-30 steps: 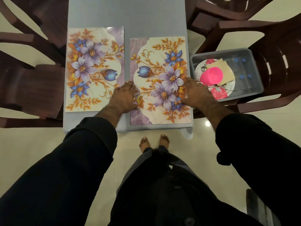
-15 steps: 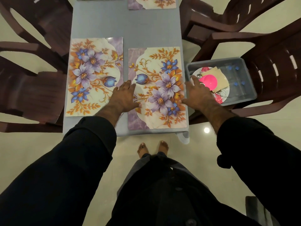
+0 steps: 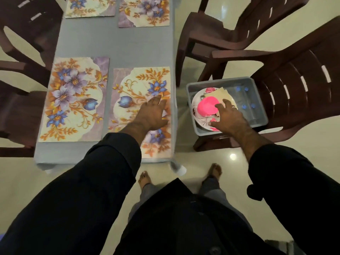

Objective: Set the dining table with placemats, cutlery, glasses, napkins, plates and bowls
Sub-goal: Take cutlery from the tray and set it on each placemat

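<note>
Glossy cream tiled floor (image 3: 202,157) bearing one small bright light reflection (image 3: 232,156) at about 4 o'clock of centre. A narrow table under a grey cloth (image 3: 117,46) runs from centre toward 12 o'clock, flanked by dark brown slatted plastic chairs: two at 9 to 11 o'clock (image 3: 16,107), two at 1 to 3 o'clock (image 3: 294,92) (no walls or windows in view).
</note>
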